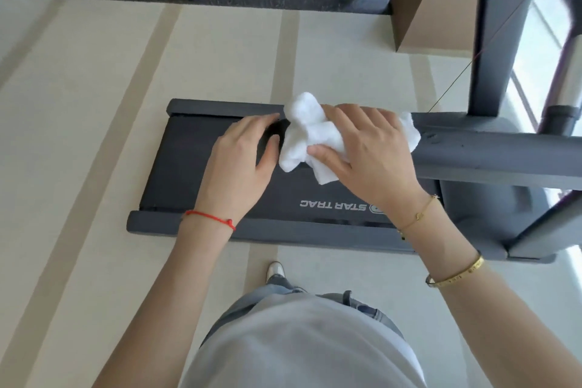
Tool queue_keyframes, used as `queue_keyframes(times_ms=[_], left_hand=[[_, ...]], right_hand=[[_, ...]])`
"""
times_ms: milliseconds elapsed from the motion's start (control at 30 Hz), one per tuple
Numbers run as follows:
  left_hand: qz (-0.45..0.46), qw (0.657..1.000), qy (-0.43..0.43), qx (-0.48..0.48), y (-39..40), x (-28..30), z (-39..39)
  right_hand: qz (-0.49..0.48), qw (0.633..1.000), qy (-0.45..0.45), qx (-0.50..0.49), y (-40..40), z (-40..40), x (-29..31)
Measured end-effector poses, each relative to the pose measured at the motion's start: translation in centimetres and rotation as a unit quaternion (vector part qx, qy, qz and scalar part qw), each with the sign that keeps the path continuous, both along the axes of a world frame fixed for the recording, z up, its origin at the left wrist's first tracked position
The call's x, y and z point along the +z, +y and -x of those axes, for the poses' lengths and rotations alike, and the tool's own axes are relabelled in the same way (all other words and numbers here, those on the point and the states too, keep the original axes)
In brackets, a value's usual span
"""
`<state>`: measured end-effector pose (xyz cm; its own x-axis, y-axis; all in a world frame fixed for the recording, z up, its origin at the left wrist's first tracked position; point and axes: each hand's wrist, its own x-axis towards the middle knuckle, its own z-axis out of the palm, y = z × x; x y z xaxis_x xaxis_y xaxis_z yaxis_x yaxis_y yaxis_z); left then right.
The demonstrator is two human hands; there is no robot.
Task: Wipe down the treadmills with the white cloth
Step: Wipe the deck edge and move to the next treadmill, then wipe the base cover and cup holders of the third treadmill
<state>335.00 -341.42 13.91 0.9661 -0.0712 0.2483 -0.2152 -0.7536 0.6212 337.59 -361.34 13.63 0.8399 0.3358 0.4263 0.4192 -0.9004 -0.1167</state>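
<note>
Shirt [302, 343] at bottom centre, shoe [274, 271] above it. Mid-frame: left hand [239, 164] loose, fingers relaxed, holding nothing, beside cloth [310, 135]. Right hand [368, 151] clamped on bunched cloth, at end of grey handrail [497, 156], above treadmill [201, 164] belt. Wiping looks under way; finished share unclear, other treadmills unseen.

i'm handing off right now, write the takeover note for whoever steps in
Right hand: holds the white cloth bunched at the end of the grey handrail.
Left hand: fingers relaxed, beside the cloth, holding nothing.
Treadmill: directly ahead, black belt below both hands.
Done: cannot tell how much is already wiped.
Left: the rest of the rail, side rails, belt, then any other treadmills.
</note>
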Motion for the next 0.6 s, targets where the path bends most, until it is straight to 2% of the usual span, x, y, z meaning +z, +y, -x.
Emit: queue_keyframes(times_ms=[100, 200, 300, 400, 600], left_hand=[[-0.006, 0.999, 0.029, -0.016, 0.2, -0.5, -1.0], [0.015, 0.999, 0.023, -0.034, 0.7, -0.7, -1.6], [0.013, 0.998, 0.014, -0.053, 1.1, -0.9, -1.9], [0.016, 0.998, 0.017, -0.066, 1.4, -1.1, -2.0], [0.03, 0.995, 0.021, -0.09, 1.8, -1.4, -2.0]], right_hand=[[0.005, 1.0, 0.007, 0.002, 1.8, -0.5, 0.1], [0.002, 1.0, -0.003, 0.003, -0.1, 0.0, 0.0], [-0.018, 0.998, 0.0, -0.058, -2.8, 0.5, 0.2], [-0.008, 0.995, 0.015, -0.102, -1.0, 0.3, 0.2], [0.005, 0.998, -0.022, -0.061, 1.5, 0.4, -0.8]])
